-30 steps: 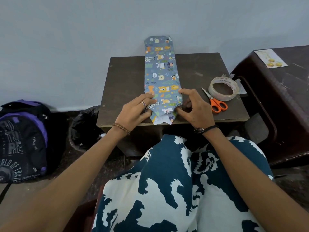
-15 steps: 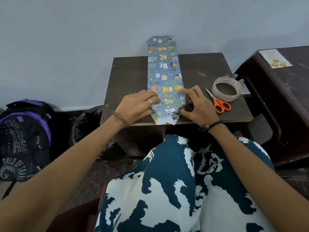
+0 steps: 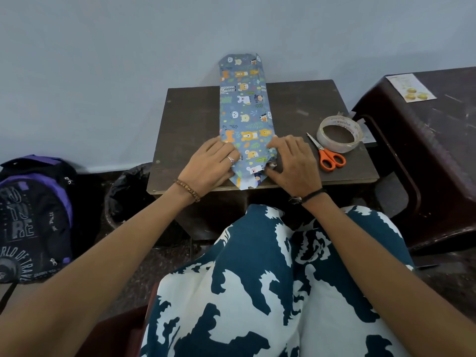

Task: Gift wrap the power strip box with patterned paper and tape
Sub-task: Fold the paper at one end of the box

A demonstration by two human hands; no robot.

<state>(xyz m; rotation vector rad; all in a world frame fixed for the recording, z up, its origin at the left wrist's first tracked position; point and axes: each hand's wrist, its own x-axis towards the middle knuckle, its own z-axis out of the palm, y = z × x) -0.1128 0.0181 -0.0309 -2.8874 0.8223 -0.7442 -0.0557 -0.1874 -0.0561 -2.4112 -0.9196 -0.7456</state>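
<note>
The long power strip box (image 3: 243,109), wrapped in blue paper with cartoon animals, lies lengthwise on a small dark table (image 3: 185,119). Its far end sticks out past the table's back edge. The near end's paper is folded into a pointed flap (image 3: 248,180) at the front edge. My left hand (image 3: 210,166) presses flat against the box's left side near that end. My right hand (image 3: 291,163) presses on the right side, thumb tucked against the folded corner. A roll of clear tape (image 3: 338,134) and orange-handled scissors (image 3: 327,155) lie to the right.
A dark plastic stool (image 3: 438,150) with a paper card (image 3: 410,87) stands at the right. A black and purple backpack (image 3: 33,217) and a black bin bag (image 3: 128,191) sit on the floor at the left. My patterned lap (image 3: 270,292) fills the foreground.
Both hands have slid a little further up along the box's sides, flattening the folds at the near end. The box stays in place.
</note>
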